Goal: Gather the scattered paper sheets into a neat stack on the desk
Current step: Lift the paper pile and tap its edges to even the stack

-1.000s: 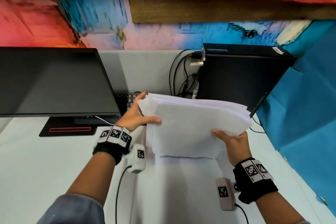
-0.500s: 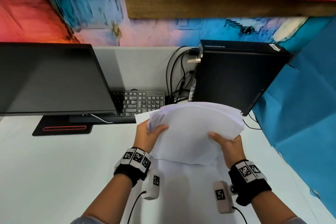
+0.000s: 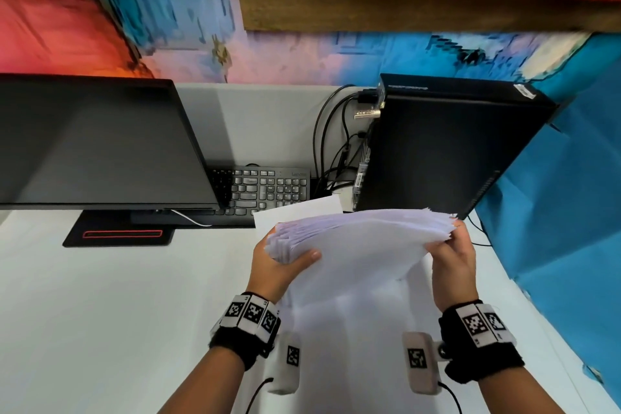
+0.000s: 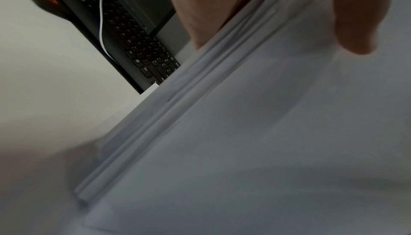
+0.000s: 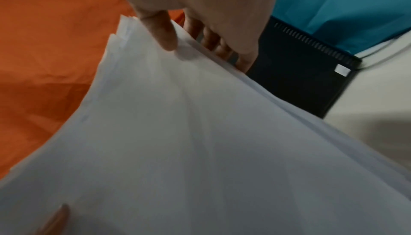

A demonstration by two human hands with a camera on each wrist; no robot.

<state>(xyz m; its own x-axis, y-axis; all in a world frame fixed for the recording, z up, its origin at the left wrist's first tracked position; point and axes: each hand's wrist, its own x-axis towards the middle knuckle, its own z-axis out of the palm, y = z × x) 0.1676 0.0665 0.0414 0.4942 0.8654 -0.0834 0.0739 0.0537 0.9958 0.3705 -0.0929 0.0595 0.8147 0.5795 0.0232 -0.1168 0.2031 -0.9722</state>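
Fingers under the paper stack (image 3: 363, 245) are hidden from my head camera; only the right wrist view shows them curled beneath. My left hand (image 3: 279, 265) and right hand (image 3: 453, 262) grip its opposite edges above the desk (image 3: 117, 296). The keyboard (image 3: 268, 190), covered a second ago, now shows beyond my left hand.

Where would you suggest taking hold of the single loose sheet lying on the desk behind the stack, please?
Probably at the loose sheet's far right corner, which lies over the keyboard's near edge, coming from the right and above. Elsewhere it appears flat on the desk, and its near part is hidden by the paper stack held in the left hand and right hand.
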